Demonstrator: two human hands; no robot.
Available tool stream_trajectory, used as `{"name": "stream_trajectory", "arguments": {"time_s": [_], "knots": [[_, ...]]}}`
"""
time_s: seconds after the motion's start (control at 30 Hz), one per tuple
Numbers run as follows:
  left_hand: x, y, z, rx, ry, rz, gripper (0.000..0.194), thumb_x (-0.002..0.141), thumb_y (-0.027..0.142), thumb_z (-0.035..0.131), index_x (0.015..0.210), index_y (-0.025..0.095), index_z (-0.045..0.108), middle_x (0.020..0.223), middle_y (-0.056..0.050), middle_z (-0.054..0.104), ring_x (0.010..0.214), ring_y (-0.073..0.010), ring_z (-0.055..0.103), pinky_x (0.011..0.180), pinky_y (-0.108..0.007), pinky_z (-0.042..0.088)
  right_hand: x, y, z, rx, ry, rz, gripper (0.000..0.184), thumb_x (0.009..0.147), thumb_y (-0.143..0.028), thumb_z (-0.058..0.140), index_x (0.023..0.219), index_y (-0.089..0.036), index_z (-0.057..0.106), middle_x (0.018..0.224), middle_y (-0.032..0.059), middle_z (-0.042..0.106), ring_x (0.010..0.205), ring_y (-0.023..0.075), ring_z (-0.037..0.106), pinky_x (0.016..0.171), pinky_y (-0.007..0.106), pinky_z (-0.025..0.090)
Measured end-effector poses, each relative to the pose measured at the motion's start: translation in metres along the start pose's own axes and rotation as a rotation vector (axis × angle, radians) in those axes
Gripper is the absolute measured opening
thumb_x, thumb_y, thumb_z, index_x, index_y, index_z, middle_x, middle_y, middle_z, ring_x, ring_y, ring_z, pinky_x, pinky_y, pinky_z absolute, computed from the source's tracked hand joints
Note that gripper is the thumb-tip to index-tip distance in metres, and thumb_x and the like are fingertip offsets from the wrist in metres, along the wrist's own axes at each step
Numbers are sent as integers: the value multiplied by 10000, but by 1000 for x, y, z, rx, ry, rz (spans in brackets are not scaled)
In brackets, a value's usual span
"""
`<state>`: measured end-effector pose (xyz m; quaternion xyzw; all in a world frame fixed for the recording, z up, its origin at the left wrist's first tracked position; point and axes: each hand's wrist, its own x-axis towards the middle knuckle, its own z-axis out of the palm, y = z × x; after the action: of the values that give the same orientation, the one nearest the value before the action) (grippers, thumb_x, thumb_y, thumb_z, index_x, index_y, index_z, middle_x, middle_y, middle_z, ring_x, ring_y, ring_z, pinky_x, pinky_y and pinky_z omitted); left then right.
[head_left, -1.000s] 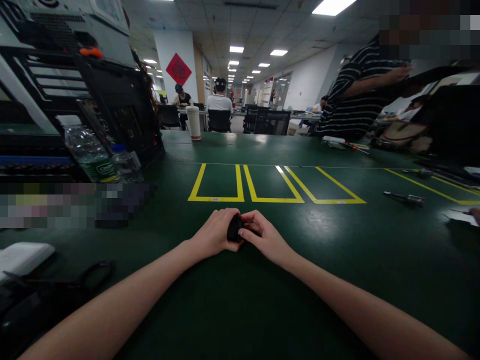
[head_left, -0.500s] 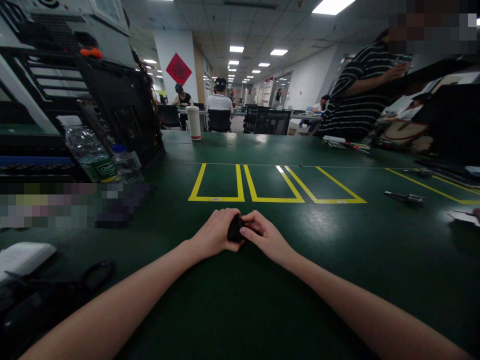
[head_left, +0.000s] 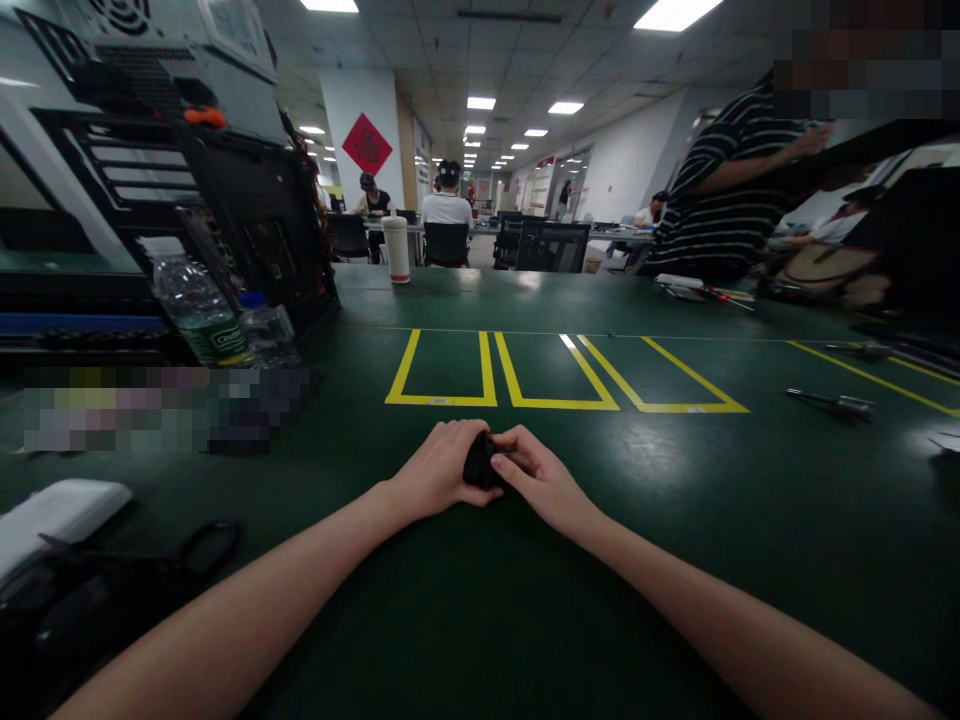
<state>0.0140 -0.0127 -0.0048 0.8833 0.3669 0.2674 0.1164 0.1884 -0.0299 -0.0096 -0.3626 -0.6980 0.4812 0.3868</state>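
Note:
A small black object is between my two hands, low over the green table; its kind is too dark and too covered to make out. My left hand wraps round it from the left, thumb below and fingers over the top. From the right, my right hand pinches its near right side with thumb and forefinger. Beyond the hands, yellow tape outlines mark the tabletop.
To the left stand plastic bottles and an open black computer case. A white box-like thing and dark cables lie near my left forearm. A screwdriver-like tool lies right. A person in a striped shirt stands across the table.
The whole view has shifted slightly, so things appear a little further right. Both hands keep the same grip on the black object.

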Motion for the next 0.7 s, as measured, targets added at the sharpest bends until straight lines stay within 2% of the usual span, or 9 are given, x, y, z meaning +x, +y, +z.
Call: {"name": "stream_trajectory", "arguments": {"time_s": [0.23,0.5,0.6,0.7], "knots": [[-1,3,-3,-5,-10,-33,607,654,480,627,1104,159,377,1010,-80,508,866,-223,495,751,-355,408,3,-2,-2,8,12,66,183,808,-248,498,986,-207,489,975,17,533,942,164,535,831,344,447],[-3,7,-3,-11,-4,-51,421,843,462,357,1131,155,357,1028,-98,498,849,-215,488,725,-344,402,2,-2,-1,13,-7,74,156,813,-270,491,956,-209,498,984,17,539,905,173,552,802,354,461],[-3,9,-4,-13,0,-72,430,838,463,373,1141,158,356,1022,-98,499,861,-221,485,735,-354,402,1,-1,-1,44,-12,52,163,799,-242,513,958,-211,492,995,18,534,919,172,552,814,354,459],[-3,10,-8,-21,-30,-83,549,754,494,503,1165,170,338,1040,-96,489,869,-235,483,737,-366,408,0,-1,0,24,-10,28,202,769,-194,547,960,-220,485,1015,9,525,983,177,524,865,367,434]]}}
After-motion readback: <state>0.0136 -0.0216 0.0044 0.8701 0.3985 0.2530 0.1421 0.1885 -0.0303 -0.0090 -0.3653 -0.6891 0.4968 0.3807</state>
